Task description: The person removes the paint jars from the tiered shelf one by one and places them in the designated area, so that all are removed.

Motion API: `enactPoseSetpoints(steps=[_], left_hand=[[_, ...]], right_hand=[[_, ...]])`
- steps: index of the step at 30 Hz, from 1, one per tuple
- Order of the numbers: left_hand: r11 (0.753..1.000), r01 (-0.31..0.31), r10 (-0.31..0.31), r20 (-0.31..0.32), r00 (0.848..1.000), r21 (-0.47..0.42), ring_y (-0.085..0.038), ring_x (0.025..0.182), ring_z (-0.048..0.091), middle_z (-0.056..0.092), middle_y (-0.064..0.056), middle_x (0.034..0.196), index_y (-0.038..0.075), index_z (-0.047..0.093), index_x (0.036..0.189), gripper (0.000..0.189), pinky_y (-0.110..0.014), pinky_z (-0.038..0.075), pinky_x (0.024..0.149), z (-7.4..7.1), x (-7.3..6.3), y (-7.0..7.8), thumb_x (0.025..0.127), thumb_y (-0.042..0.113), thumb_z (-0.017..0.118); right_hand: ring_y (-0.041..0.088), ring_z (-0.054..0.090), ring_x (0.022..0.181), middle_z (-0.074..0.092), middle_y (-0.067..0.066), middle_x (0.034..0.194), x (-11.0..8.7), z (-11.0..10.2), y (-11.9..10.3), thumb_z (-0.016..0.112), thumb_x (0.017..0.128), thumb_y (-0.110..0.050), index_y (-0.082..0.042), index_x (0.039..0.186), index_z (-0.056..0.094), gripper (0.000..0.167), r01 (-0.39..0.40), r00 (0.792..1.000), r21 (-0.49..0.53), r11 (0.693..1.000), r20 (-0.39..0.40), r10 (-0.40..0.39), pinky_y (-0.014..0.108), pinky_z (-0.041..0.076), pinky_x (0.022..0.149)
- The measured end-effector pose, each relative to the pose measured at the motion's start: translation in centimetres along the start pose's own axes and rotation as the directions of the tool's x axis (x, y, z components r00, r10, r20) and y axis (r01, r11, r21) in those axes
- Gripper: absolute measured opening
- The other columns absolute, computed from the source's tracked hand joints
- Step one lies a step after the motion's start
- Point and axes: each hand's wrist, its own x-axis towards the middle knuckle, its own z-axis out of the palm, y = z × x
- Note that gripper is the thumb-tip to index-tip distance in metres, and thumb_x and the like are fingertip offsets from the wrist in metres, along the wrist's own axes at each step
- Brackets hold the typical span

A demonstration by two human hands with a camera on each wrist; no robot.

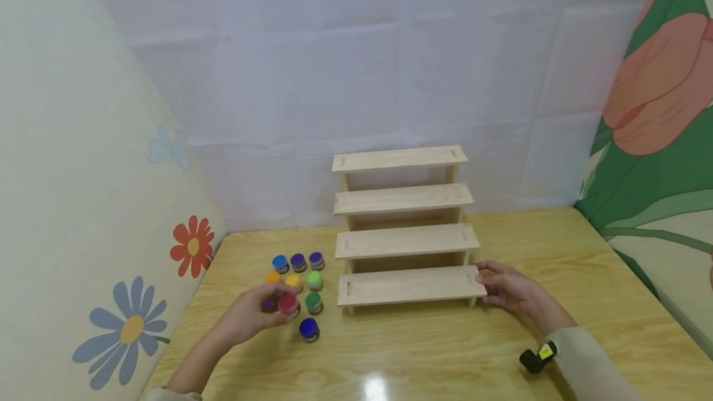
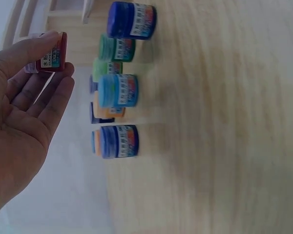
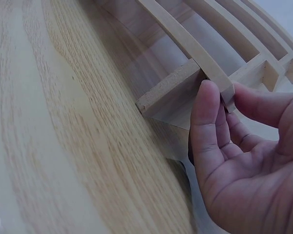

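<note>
My left hand [image 1: 250, 314] holds a small red paint jar [image 1: 288, 305] between thumb and fingers. In the left wrist view the red jar [image 2: 53, 56] shows a printed label and is lifted off the table. Several other paint jars stand below and beside this hand, among them a dark blue jar [image 1: 309, 330], a green jar [image 1: 314, 303] and a yellow jar [image 1: 293, 283]. With thumb and fingertips, my right hand [image 1: 509, 289] pinches the right end of the lowest step on a wooden tiered stand [image 1: 409, 286]. The right wrist view shows the thumb above that board [image 3: 212, 68] and fingers beneath.
The stand rises in steps toward a white cloth backdrop [image 1: 379, 79]. A light blue jar [image 1: 280, 263] and two purple-blue ones form the back row on the wooden table [image 1: 423, 351]. Flower-patterned panels [image 1: 132, 330] border both sides. A black wrist device [image 1: 537, 359] sits by the right sleeve.
</note>
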Motion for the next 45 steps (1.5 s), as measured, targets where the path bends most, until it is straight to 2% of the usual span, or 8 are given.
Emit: enactPoseSetpoints(steps=[5, 8, 13, 19, 30, 34, 40, 45], left_hand=[[0.997, 0.06, -0.06, 0.004, 0.998, -0.052, -0.036, 0.118, 0.063, 0.064, -0.018, 0.131, 0.005, 0.065, 0.127, 0.049, -0.044, 0.057, 0.096, 0.3, -0.2, -1.2, 0.084, 0.019, 0.084], [0.995, 0.057, -0.056, 0.017, 0.998, -0.083, -0.038, 0.119, 0.062, 0.061, -0.022, 0.133, 0.003, 0.065, 0.127, 0.05, -0.041, 0.058, 0.095, 0.4, -0.4, -2.0, 0.084, 0.019, 0.084], [0.994, 0.071, -0.069, 0.028, 0.997, -0.088, -0.033, 0.114, 0.064, 0.067, -0.013, 0.121, 0.002, 0.065, 0.126, 0.048, -0.038, 0.058, 0.092, 0.8, -0.6, -2.9, 0.085, 0.018, 0.083], [0.991, 0.091, -0.087, 0.043, 0.995, -0.097, -0.031, 0.113, 0.064, 0.069, -0.008, 0.117, 0.003, 0.066, 0.123, 0.044, -0.038, 0.058, 0.091, 1.5, -0.9, -3.8, 0.084, 0.016, 0.083], [0.995, 0.095, -0.094, 0.022, 0.995, -0.04, -0.027, 0.108, 0.064, 0.069, -0.006, 0.111, 0.005, 0.068, 0.119, 0.041, -0.036, 0.059, 0.089, 2.1, -0.6, -4.4, 0.081, 0.007, 0.084], [0.991, 0.133, -0.133, -0.001, 0.991, -0.018, -0.026, 0.106, 0.064, 0.069, -0.005, 0.108, 0.006, 0.069, 0.118, 0.042, -0.04, 0.059, 0.089, 2.3, -0.5, -4.3, 0.079, 0.006, 0.085], [0.977, 0.215, -0.215, -0.037, 0.976, 0.005, -0.022, 0.102, 0.065, 0.069, -0.003, 0.106, 0.011, 0.07, 0.117, 0.042, -0.043, 0.058, 0.087, 2.4, -0.4, -4.3, 0.079, 0.008, 0.086], [0.973, 0.232, -0.231, -0.047, 0.972, 0.012, -0.022, 0.102, 0.066, 0.069, -0.002, 0.106, 0.012, 0.07, 0.116, 0.042, -0.044, 0.058, 0.088, 2.7, -0.5, -4.5, 0.078, 0.007, 0.086]], right_hand=[[0.013, 0.066, 0.084, 0.068, 0.005, 0.101, 0.0, -0.1, -0.1, 0.053, 0.104, -0.008, -0.019, 0.12, 0.055, 0.019, 0.0, 1.0, 0.004, 1.0, -0.005, 0.0, 0.022, 0.059, 0.068], [0.013, 0.066, 0.084, 0.068, 0.005, 0.101, 0.1, -0.1, -0.1, 0.053, 0.104, -0.008, -0.019, 0.119, 0.055, 0.019, 0.001, 1.0, 0.004, 1.0, 0.002, -0.001, 0.022, 0.058, 0.069], [0.013, 0.067, 0.085, 0.068, 0.004, 0.101, 0.1, -0.1, 0.0, 0.053, 0.104, -0.008, -0.02, 0.119, 0.054, 0.019, -0.006, 1.0, 0.002, 1.0, 0.002, 0.006, 0.021, 0.058, 0.069], [0.013, 0.067, 0.084, 0.068, 0.005, 0.101, -0.1, -0.2, 0.2, 0.053, 0.104, -0.008, -0.019, 0.122, 0.053, 0.021, -0.017, 1.0, 0.009, 1.0, -0.019, 0.017, 0.022, 0.059, 0.069], [0.013, 0.067, 0.085, 0.067, 0.005, 0.102, -0.4, -0.2, -0.1, 0.054, 0.104, -0.008, -0.017, 0.124, 0.053, 0.022, -0.011, 1.0, 0.012, 1.0, -0.012, 0.011, 0.022, 0.059, 0.069], [0.014, 0.067, 0.086, 0.067, 0.005, 0.103, -0.3, -0.3, -0.2, 0.054, 0.104, -0.008, -0.017, 0.125, 0.052, 0.022, -0.014, 1.0, 0.004, 1.0, -0.021, 0.015, 0.022, 0.059, 0.069], [0.014, 0.066, 0.087, 0.067, 0.005, 0.104, -0.1, -0.3, -0.1, 0.054, 0.104, -0.009, -0.018, 0.124, 0.053, 0.022, -0.017, 1.0, -0.004, 1.0, -0.018, 0.017, 0.023, 0.059, 0.07], [0.014, 0.066, 0.086, 0.067, 0.005, 0.103, -0.2, -0.3, -0.1, 0.054, 0.104, -0.009, -0.018, 0.124, 0.054, 0.022, -0.018, 1.0, -0.014, 1.0, -0.022, 0.017, 0.022, 0.058, 0.069]])
